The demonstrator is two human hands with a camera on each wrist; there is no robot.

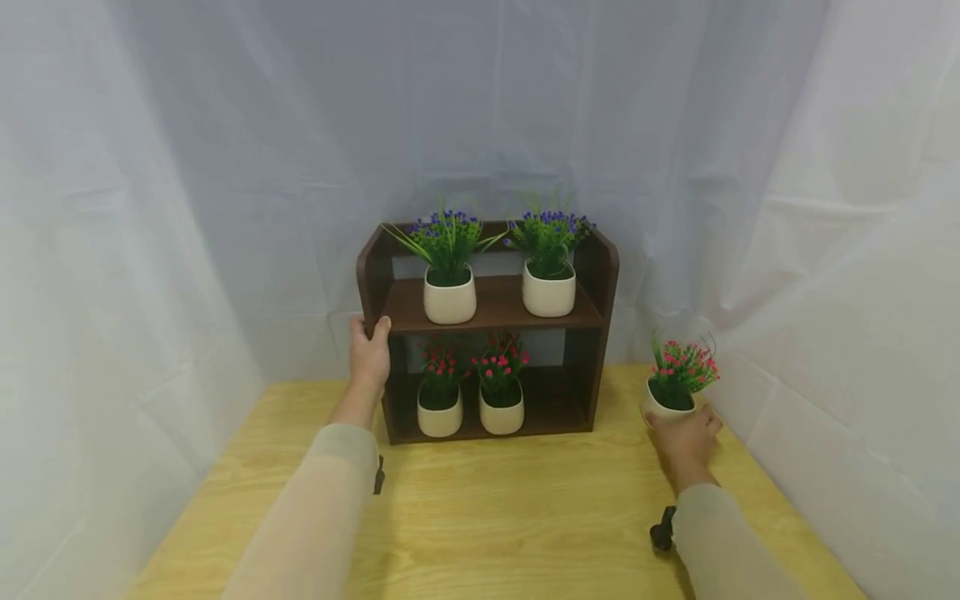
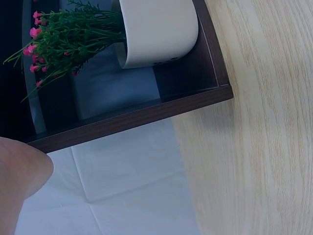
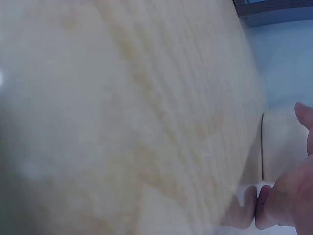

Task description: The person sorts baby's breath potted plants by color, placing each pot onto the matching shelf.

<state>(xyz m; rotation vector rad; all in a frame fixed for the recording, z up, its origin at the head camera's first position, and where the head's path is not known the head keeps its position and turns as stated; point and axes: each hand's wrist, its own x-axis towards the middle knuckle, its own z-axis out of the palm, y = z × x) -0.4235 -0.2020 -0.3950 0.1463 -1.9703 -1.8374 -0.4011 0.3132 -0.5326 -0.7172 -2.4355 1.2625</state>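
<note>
In the head view my left hand (image 1: 370,354) grips the left side panel of a dark brown two-tier wooden shelf (image 1: 498,304), thumb at its front edge. Off to the shelf's right, my right hand (image 1: 686,437) holds a potted plant (image 1: 667,400) with pink flowers by its white pot, low at the table's right side. In the right wrist view, fingers (image 3: 281,205) lie along that pot (image 3: 281,142). The shelf's lower tier carries two pink-red flowered plants, a left one (image 1: 440,408) and a right one (image 1: 501,408).
On the upper tier stand two purple-flowered plants in white pots, a left one (image 1: 450,296) and a right one (image 1: 549,287). Light wooden table (image 1: 480,517) lies under everything. White sheeting (image 1: 480,108) hangs behind and along both sides.
</note>
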